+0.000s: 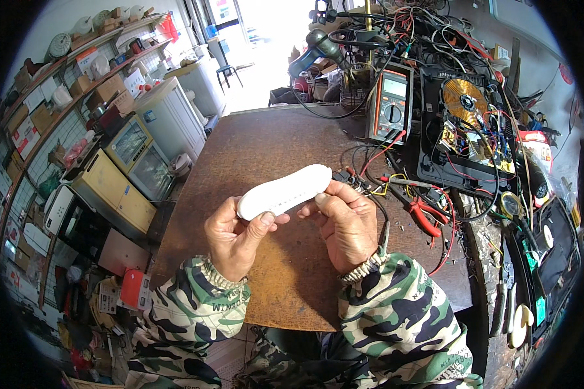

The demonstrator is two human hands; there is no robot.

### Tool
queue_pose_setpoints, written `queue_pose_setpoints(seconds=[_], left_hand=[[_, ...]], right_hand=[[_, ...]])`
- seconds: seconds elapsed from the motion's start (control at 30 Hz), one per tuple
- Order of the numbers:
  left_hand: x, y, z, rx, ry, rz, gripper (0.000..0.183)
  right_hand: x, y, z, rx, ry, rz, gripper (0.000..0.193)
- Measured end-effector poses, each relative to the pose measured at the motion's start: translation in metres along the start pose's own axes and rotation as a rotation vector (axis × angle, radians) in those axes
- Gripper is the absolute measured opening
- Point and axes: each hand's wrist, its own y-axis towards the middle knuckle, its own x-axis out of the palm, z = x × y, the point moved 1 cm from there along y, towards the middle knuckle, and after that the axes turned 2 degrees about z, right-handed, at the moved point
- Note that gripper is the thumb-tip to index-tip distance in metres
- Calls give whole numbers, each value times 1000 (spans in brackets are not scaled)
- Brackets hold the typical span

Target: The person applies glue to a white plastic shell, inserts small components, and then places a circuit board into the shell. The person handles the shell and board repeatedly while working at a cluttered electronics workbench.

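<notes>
Between my hands, above the brown wooden table, is a white telephone handset, long and rounded with a row of small slots along its near side. My left hand grips its left end, thumb on the near edge and fingers underneath. At the right end, my right hand holds it with the thumb in front and the fingers curled behind. The handset tilts, its right end farther from me than its left. What faces the table is hidden.
A multimeter lies at the far right, its leads trailing over the table. Beside it sits an opened induction cooker with a copper coil. Red-handled pliers rest to the right of my right hand. Tangled cables fill the back right.
</notes>
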Motion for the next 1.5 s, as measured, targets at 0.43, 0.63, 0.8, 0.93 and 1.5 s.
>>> queue_pose_setpoints(seconds=[0.43, 0.63, 0.8, 0.93, 1.5], left_hand=[[3, -1, -2, 5, 0, -27, 21], [5, -3, -3, -48, -33, -45, 23], [-1, 1, -6, -163, -182, 37, 25], [-8, 4, -5, -173, -290, 105, 25], [-9, 5, 4, -23, -44, 6, 23]], right_hand=[[2, 0, -2, 15, 37, 30, 21], [-10, 3, 0, -28, 41, 0, 20], [-2, 1, 4, -11, -64, 39, 21], [3, -2, 2, -74, -280, 18, 19], [-5, 4, -11, -474, -749, 23, 42]])
